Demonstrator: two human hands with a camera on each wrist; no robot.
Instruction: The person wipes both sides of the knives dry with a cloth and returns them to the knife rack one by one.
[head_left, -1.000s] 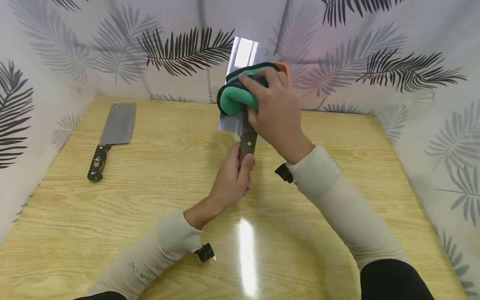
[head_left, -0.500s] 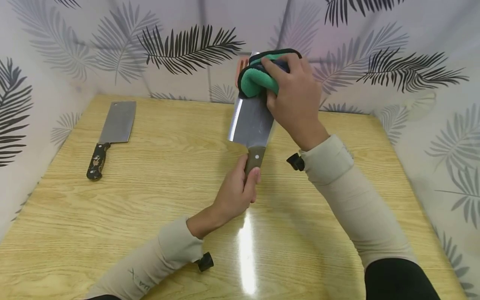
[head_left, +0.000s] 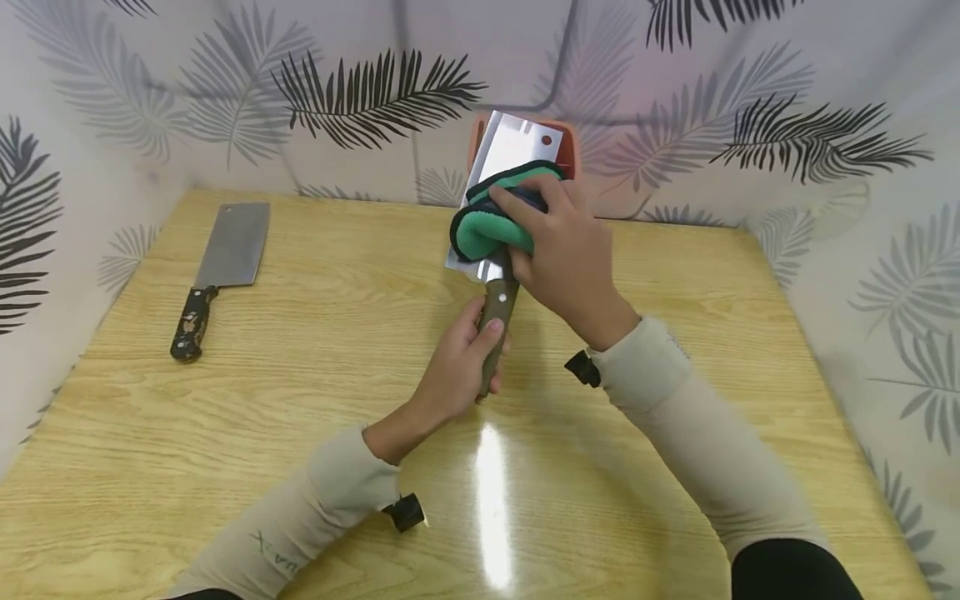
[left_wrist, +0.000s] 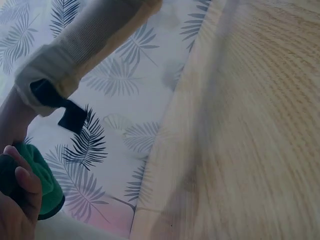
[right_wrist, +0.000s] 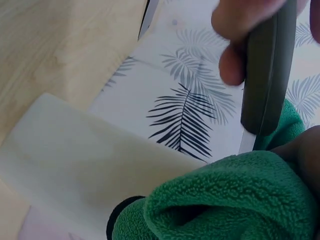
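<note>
My left hand [head_left: 450,371] grips the brown handle of a cleaver [head_left: 517,143], whose blade points away from me above the table. A folded green cloth [head_left: 491,233] with dark edging is in my right hand [head_left: 566,258], pressed on the blade nearer its handle end. The blade's far end with its hole shows past the cloth; the middle is covered. In the right wrist view, the cleaver handle [right_wrist: 270,70] stands close by the bunched cloth [right_wrist: 235,195]. The left wrist view catches my left hand [left_wrist: 25,200] only at its lower left edge.
A second cleaver [head_left: 234,246] with a dark patterned handle lies at the table's left. An orange container [head_left: 567,150] stands behind the held blade at the back edge. Leaf-patterned fabric [head_left: 360,100] surrounds the wooden table [head_left: 315,333] at the back and sides.
The cloth goes up to the blade's far end half a second ago, then comes back down toward the handle. The cleaver shifts slightly with it; the second cleaver stays put.
</note>
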